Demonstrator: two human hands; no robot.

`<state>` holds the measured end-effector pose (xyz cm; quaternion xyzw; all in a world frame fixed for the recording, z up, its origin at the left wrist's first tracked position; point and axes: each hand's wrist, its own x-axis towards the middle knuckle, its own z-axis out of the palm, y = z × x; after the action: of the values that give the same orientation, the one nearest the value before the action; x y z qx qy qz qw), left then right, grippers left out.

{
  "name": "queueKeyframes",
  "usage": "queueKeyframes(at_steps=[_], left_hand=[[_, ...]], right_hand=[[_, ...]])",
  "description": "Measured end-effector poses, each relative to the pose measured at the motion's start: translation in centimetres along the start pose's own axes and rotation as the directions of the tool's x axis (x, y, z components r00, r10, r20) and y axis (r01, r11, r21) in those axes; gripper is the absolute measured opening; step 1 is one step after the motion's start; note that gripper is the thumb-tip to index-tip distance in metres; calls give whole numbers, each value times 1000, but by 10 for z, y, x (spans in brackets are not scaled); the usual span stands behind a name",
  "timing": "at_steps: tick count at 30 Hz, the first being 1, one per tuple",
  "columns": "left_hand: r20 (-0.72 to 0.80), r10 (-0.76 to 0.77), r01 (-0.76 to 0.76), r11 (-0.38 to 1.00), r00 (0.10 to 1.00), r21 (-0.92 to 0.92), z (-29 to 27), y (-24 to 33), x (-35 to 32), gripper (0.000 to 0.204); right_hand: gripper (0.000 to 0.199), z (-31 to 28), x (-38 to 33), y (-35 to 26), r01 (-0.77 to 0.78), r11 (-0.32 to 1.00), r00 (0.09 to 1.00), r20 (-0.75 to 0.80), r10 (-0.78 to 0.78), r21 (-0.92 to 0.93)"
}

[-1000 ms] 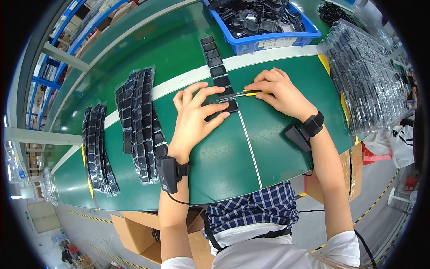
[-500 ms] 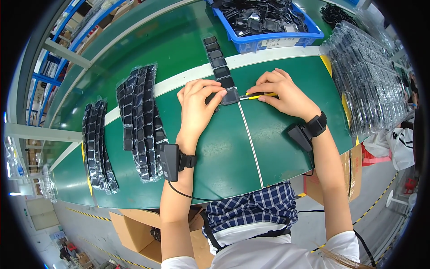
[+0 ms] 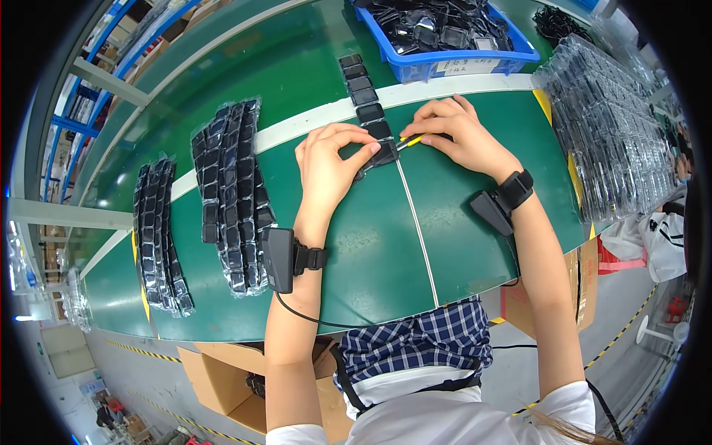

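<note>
Left hand [image 3: 326, 159] pinches thumb and forefinger together at the left edge of the strip's near end; one second ago, its fingers were spread over the strip. Black strip [image 3: 369, 113], a single row of rounded, film-covered squares, crosses the white rail [image 3: 297, 134] and ends on the green table [image 3: 475, 230] between the hands. Yellow-and-black cutter [image 3: 411, 141], formerly laid across the strip, now slants at its right edge, gripped in the right hand [image 3: 461, 139].
</note>
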<state>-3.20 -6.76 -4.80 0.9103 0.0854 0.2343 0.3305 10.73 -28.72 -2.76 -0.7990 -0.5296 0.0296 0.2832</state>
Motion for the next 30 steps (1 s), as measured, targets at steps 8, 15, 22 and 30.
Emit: queueKeyframes(at_steps=[8,15,22,30], left_hand=[[-11,28,-28,1000,1000,6,1,-1,1,15],[-61,29,-33,997,998,-65,-4,0,0,11],[-104,-118,104,985,988,-135,-34,0,-21,10],[31,-84,78,984,996,159,-53,7,-23,24]], right_hand=[[24,6,4,6,-7,1000,1000,-18,7,14],[23,-25,-20,29,-9,999,1000,12,8,30],[24,-28,-28,27,-85,996,996,-9,86,35],[24,-27,-26,24,-117,992,993,3,117,51]])
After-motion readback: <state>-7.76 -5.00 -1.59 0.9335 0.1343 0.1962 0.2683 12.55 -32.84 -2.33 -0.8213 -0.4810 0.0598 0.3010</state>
